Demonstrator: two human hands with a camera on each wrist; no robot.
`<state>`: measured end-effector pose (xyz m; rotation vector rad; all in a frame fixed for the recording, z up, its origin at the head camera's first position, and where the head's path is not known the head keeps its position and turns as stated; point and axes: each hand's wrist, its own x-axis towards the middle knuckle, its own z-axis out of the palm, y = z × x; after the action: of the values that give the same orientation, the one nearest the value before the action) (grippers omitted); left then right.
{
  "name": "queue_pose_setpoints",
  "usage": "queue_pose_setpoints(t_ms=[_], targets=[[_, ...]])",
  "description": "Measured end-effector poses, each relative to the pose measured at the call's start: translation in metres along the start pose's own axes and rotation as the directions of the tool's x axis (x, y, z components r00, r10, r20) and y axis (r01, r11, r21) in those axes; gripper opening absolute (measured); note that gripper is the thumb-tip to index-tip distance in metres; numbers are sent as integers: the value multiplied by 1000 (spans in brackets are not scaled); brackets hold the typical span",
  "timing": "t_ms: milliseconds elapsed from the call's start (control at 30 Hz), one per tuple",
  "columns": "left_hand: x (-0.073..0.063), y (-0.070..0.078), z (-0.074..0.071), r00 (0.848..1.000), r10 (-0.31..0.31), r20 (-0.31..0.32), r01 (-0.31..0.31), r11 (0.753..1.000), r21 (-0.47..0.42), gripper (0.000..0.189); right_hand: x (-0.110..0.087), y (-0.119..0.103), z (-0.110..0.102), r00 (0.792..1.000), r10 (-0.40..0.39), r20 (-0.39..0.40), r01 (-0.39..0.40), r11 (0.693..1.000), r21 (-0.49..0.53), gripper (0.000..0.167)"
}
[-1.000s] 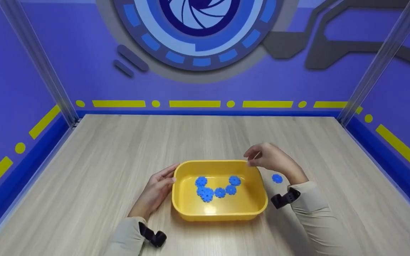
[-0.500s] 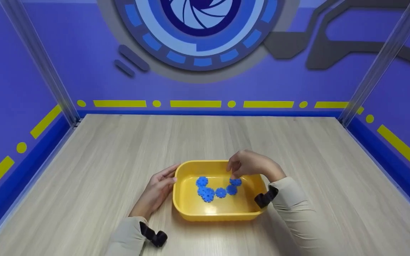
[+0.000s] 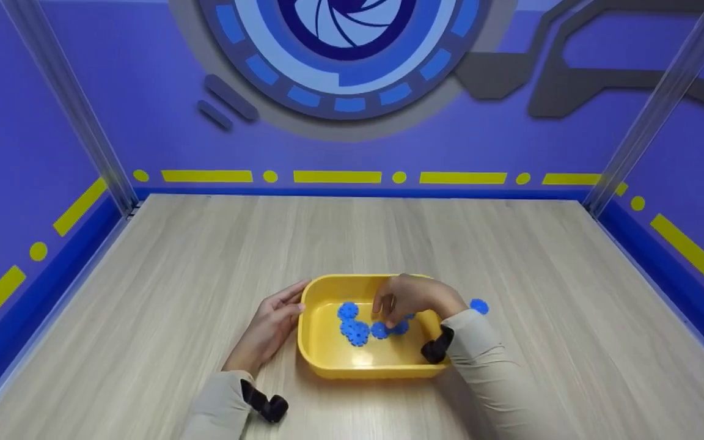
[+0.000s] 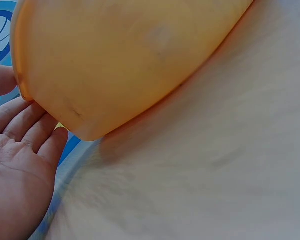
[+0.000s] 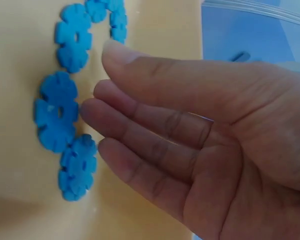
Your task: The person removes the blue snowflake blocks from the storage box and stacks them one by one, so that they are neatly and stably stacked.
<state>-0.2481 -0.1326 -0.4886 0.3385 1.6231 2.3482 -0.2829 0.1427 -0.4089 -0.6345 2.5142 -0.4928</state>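
Blue discs (image 3: 358,335) flat on floor of ylw bin (image 3: 370,369), stray disc (image 3: 479,306) on counter (image 3: 236,244) just R of it, near R sleeve (image 3: 474,336); L hand (image 3: 269,327) touches bin's L side w/ fingers approx. straight, R hand (image 3: 416,293) over discs, fingers loosely bent, thumb apart, no disc seen pinched. Risk: R sleeve, crossing bin's R side, could catch it & slide bin (L hand's contact looks light), or knock the stray. Also poss.: thin, overlapping discs skid or lift as pair if fingertips land off-edge.

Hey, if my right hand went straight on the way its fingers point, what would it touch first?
Probably a notched blue disc in the yellow tub. Your right hand points toward it, though the gap is hard to judge.
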Motion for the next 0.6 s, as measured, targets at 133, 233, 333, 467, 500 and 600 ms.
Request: queue_pose_setpoints(t_ms=[133,233,333,467,500,600], targets=[[0,-1,0,1000,12,12,-11,1000,-10,62,2,0,4,999,-34,11,34,999,-8,20],[1,-1,0,1000,20,15,-20,1000,-9,63,3,-2,5,999,-40,17,40,999,-29,20],[1,-2,0,1000,17,9,-17,1000,-5,62,4,-3,7,999,-39,14,40,997,-62,20],[0,-1,0,1000,-1,-5,1,1000,-6,63,6,-6,11,999,-36,0,35,995,-92,21],[0,-1,0,1000,-4,-8,4,1000,-7,63,6,-6,12,999,-33,-4,32,995,-94,21],[0,-1,0,1000,-10,-11,10,1000,-6,63,7,-8,14,1000,-22,-11,21,995,-100,22]])
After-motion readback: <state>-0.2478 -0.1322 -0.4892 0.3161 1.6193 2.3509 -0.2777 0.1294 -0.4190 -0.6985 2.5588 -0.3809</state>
